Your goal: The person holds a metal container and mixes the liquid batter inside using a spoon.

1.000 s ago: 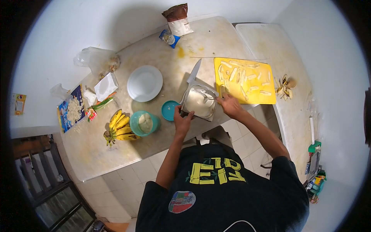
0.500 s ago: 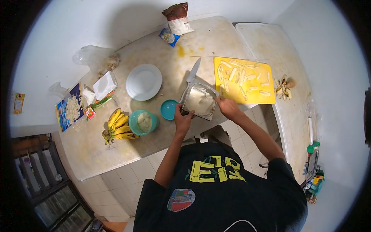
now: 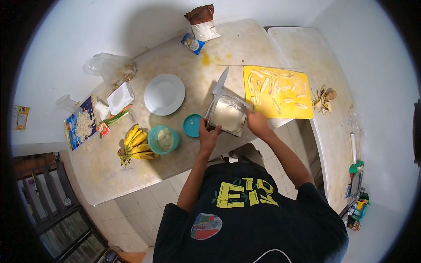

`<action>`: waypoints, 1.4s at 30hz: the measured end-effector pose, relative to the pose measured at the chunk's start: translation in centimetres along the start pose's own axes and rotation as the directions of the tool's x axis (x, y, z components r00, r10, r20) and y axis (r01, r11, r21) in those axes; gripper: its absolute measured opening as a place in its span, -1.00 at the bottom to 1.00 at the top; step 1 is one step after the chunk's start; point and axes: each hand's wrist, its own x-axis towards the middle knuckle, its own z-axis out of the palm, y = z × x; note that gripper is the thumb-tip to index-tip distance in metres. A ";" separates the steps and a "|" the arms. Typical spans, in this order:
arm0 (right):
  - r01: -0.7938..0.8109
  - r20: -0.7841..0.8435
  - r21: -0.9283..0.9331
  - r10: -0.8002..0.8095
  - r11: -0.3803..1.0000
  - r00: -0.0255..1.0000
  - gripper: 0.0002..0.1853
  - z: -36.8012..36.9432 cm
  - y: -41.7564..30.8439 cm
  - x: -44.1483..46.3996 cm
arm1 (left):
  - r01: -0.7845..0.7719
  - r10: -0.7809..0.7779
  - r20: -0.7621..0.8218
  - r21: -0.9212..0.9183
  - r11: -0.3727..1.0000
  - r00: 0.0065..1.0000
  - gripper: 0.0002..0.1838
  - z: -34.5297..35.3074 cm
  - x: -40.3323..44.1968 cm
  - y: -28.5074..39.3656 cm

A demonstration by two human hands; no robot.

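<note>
A square metal container with pale, creamy liquid in it stands near the table's front edge. My left hand grips its near left corner, thumb on the rim. At the container's right side, my right hand is closed, its fingertips close to the rim; what they hold is hidden. Just behind the container lies a knife, blade pointing away. To the right, a yellow cutting board bears several banana slices. A small blue lid or dish sits left of my left hand.
On the left are a green tub with pale contents, a bunch of bananas and a white plate. Banana peels lie at the far right. A brown-and-white bag and blue packet stand at the back.
My right hand has drawn slightly down and toward the container's right rim. A pale thing reaching from it into the container no longer shows. The left hand keeps its grip.
</note>
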 end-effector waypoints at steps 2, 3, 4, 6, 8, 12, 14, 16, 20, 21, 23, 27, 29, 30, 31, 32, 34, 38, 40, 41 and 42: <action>0.070 0.109 -0.054 -0.064 0.996 0.992 -0.74 -0.2 -0.6 -1.3 | -0.014 0.014 -0.005 0.003 1.000 1.000 -0.51 -0.1 0.2 0.0; 0.104 0.148 -0.019 -0.100 0.994 0.984 -0.73 -0.1 -0.7 -1.3 | -0.045 0.045 0.006 0.018 0.999 0.999 -0.51 -0.2 0.3 -0.2; 0.133 0.186 0.018 -0.134 0.991 0.974 -0.71 0.0 -0.8 -1.4 | -0.077 0.076 0.021 0.034 0.996 0.997 -0.51 -0.4 0.3 -0.4; 0.179 0.136 0.077 -0.188 0.981 0.973 -0.72 0.4 -1.1 -1.3 | -0.044 0.043 0.036 0.039 0.998 0.998 -0.50 -0.4 0.4 -0.6; 0.240 -0.031 0.113 -0.238 0.964 0.971 -0.74 0.9 -1.4 0.1 | -0.039 0.037 0.053 0.050 0.998 0.998 -0.50 -0.4 0.6 -0.4; 0.154 -0.040 -0.076 -0.157 0.985 0.987 -0.69 0.9 -0.2 2.3 | -0.033 0.032 0.046 0.007 0.999 0.998 -0.52 -0.7 0.9 -0.4; 0.138 0.006 -0.135 -0.139 0.981 0.990 -0.65 0.2 0.8 1.4 | -0.015 0.015 0.031 -0.021 1.000 0.999 -0.53 -0.8 1.0 -0.4; 0.272 -0.071 -0.073 -0.277 0.959 0.958 -0.63 1.4 1.3 -1.2 | 0.000 0.000 0.023 -0.018 1.000 1.000 -0.53 -0.7 1.0 -0.5; 0.316 -0.044 -0.005 -0.316 0.949 0.948 -0.65 2.1 -1.7 -3.0 | -0.058 0.057 0.050 0.025 0.998 0.997 -0.53 -0.8 1.5 -1.6; 0.347 -0.133 -0.024 -0.347 0.938 0.928 -0.67 2.2 -1.7 -1.9 | -0.088 0.085 0.057 0.045 0.995 0.995 -0.53 -0.9 1.6 -2.0; 0.252 -0.093 -0.085 -0.260 0.964 0.961 -0.66 3.1 -0.6 0.6 | -0.082 0.080 0.054 0.048 0.995 0.995 -0.53 -1.2 1.4 -1.7; 0.173 -0.075 -0.176 -0.188 0.969 0.979 -0.60 1.7 0.6 0.1 | -0.014 0.014 0.041 -0.005 1.000 0.999 -0.54 -1.0 1.3 -0.7; 0.286 -0.111 -0.150 -0.304 0.946 0.946 -0.56 3.6 0.7 -2.3 | -0.028 0.028 0.035 0.002 1.000 0.999 -0.54 -1.0 1.3 -0.5; 0.341 -0.128 -0.142 -0.359 0.929 0.925 -0.53 3.4 0.3 -3.3 | -0.043 0.042 0.034 0.015 0.999 0.999 -0.55 -0.9 1.3 -0.3; 0.375 -0.136 -0.038 -0.377 0.926 0.916 -0.54 3.5 -0.2 -3.4 | -0.054 0.053 0.031 0.029 0.998 0.998 -0.55 -0.8 1.2 -0.2; 0.332 -0.142 -0.073 -0.339 0.941 0.930 -0.54 3.6 -0.6 -2.8 | -0.055 0.052 0.049 0.042 0.998 0.997 -0.56 -0.8 1.3 -0.1; 0.250 -0.161 -0.129 -0.269 0.960 0.949 -0.56 3.6 -1.0 -0.7 | -0.057 0.050 0.076 0.080 0.995 0.996 -0.56 -1.1 1.5 0.4; 0.218 -0.091 -0.083 -0.225 0.972 0.970 -0.59 3.6 -1.2 0.9 | -0.037 0.031 0.079 0.079 0.996 0.996 -0.57 -1.1 2.2 -0.2; 0.339 -0.121 -0.022 -0.339 0.940 0.933 -0.60 3.5 -2.7 -1.0 | -0.067 0.060 0.060 0.113 0.991 0.996 -0.57 -1.3 2.5 -1.1; 0.350 -0.101 0.033 -0.345 0.936 0.933 -0.59 3.2 -2.9 -1.1 | -0.055 0.049 0.065 0.092 0.994 0.997 -0.57 -1.3 2.7 -1.2; 0.318 -0.133 0.007 -0.314 0.948 0.940 -0.58 2.5 -3.2 -0.6 | -0.039 0.034 0.066 0.072 0.997 0.997 -0.56 -1.2 2.4 -0.6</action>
